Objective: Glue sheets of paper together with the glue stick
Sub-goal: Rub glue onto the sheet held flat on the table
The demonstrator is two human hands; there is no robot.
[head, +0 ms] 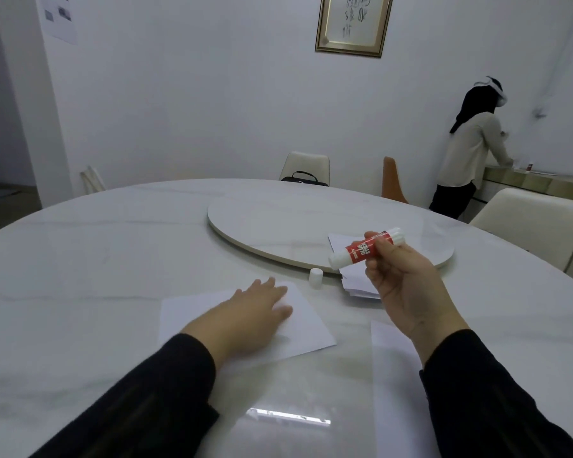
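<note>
Right hand [401, 285] raised above the bench [80, 259], fingers curled around a red-and-white glue stick [366, 247] held tilted, uncapped end lower left; left hand [255, 312] flat with fingers straight, pressing on a white sheet of paper [298, 322]. Small white cap [315, 278] upright just beyond that sheet, near the turntable [278, 213] rim; a stack of paper [358, 282] behind the right hand, another sheet [391, 352] under the right wrist.
</note>
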